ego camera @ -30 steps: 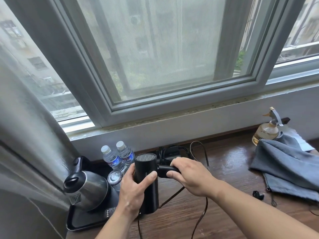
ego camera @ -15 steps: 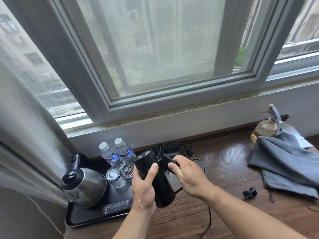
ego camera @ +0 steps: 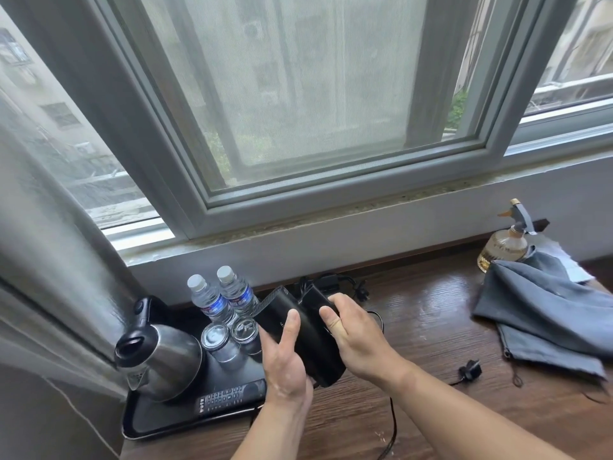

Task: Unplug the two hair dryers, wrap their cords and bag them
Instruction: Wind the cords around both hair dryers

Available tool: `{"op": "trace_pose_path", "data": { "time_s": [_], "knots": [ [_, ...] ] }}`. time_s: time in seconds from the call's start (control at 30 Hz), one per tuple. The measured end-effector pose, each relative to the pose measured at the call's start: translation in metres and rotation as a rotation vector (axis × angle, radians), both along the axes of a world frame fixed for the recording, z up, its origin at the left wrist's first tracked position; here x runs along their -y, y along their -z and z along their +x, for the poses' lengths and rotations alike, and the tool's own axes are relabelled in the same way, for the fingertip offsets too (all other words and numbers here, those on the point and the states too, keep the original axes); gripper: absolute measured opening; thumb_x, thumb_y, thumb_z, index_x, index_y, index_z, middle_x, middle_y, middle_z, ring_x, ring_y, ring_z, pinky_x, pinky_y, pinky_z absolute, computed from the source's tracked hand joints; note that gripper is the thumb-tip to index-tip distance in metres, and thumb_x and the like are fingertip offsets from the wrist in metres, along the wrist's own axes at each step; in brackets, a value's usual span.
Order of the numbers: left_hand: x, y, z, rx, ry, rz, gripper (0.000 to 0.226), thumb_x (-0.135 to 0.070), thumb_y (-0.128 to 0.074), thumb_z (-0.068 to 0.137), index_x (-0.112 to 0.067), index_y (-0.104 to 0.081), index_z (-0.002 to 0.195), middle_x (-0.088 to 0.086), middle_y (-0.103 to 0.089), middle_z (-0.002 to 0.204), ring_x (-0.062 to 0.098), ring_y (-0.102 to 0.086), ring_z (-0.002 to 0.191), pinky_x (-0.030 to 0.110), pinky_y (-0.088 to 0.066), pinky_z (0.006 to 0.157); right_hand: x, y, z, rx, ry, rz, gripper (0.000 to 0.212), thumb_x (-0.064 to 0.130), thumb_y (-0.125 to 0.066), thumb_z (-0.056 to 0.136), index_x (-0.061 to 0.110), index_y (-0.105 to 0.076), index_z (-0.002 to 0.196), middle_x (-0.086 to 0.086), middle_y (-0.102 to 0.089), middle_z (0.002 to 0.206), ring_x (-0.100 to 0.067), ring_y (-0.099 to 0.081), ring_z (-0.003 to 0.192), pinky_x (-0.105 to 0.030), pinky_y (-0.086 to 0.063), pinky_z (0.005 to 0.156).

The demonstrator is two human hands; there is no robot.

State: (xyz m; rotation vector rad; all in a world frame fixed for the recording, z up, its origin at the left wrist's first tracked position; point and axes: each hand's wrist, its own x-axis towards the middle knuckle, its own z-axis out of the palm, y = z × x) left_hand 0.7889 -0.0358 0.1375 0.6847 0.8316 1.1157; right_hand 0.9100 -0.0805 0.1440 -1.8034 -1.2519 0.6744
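- Fingers of my left hand (ego camera: 285,360) are curling round the matte black, cylindrical hair dryer (ego camera: 309,345), thumb pressing on top.
- Fingers of my right hand (ego camera: 360,343) are wrapping over its folded handle.
- It is sitting over the glossy wooden worktop (ego camera: 431,327), at 3 o'clock from the tray (ego camera: 159,417).

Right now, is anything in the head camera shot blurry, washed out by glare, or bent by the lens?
Head view: the window frame bows from wide-angle distortion; head view: daylight glare streaks the wooden table; head view: the grey bag smears at the right edge, while the black hair dryer shows little surface detail.
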Motion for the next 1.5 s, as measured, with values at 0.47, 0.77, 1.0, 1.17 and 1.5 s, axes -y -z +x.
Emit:
{"op": "trace_pose_path", "data": {
  "time_s": [0.47, 0.77, 1.0, 1.17, 1.5],
  "knots": [
    [-0.01, -0.002, -0.039, -0.036, 0.045, -0.206, 0.052, -0.013, -0.08, 0.071, -0.017, -0.062, 0.12, 0.015, -0.064, 0.115, 0.032, -0.062, 0.104, 0.042, -0.058, 0.071, 0.054, 0.028, 0.031, 0.187, -0.101, -0.157, 0.089, 0.076, -0.061, 0.075, 0.038, -0.031, 0.15, 0.022, -0.038, 0.151, 0.005, -0.035, 0.136, -0.023, -0.031, 0.116],
    [0.016, 0.008, -0.042, -0.076, 0.176, -0.296, 0.066, -0.008, -0.079, 0.073, -0.006, -0.056, 0.135, 0.027, -0.065, 0.127, 0.038, -0.066, 0.108, 0.056, -0.058, 0.086, 0.047, 0.028, 0.023, 0.371, -0.03, -0.132, 0.124, 0.085, -0.066, 0.05, 0.025, -0.026, 0.151, 0.015, -0.037, 0.143, -0.008, -0.031, 0.135, -0.038, -0.024, 0.121],
    [-0.004, -0.003, -0.072, -0.266, 0.493, -0.186, 0.068, -0.03, -0.087, 0.059, -0.009, -0.06, 0.118, 0.013, -0.071, 0.106, 0.021, -0.067, 0.089, 0.037, -0.052, 0.072, 0.056, 0.018, 0.045, 0.468, -0.108, -0.117, 0.117, 0.083, -0.067, 0.054, 0.023, -0.032, 0.149, 0.015, -0.042, 0.139, -0.004, -0.035, 0.13, -0.035, -0.022, 0.121],
    [-0.022, -0.02, -0.079, -0.532, 0.688, -0.003, 0.06, -0.029, -0.089, 0.061, -0.014, -0.064, 0.112, 0.01, -0.072, 0.104, 0.026, -0.071, 0.09, 0.046, -0.056, 0.078, 0.059, 0.011, 0.044, 0.51, -0.165, -0.156, 0.119, 0.086, -0.064, 0.053, 0.024, -0.032, 0.15, 0.016, -0.041, 0.139, -0.005, -0.034, 0.131, -0.036, -0.018, 0.123],
    [-0.02, -0.016, -0.089, -0.537, 0.679, -0.017, 0.055, -0.024, -0.091, 0.063, -0.009, -0.067, 0.11, 0.023, -0.07, 0.095, 0.038, -0.066, 0.078, 0.046, -0.051, 0.072, 0.081, 0.023, 0.051, 0.344, -0.077, -0.085, 0.113, 0.085, -0.063, 0.063, 0.033, -0.021, 0.154, 0.022, -0.021, 0.152, 0.005, -0.014, 0.143, -0.028, -0.016, 0.121]
  ]
}}
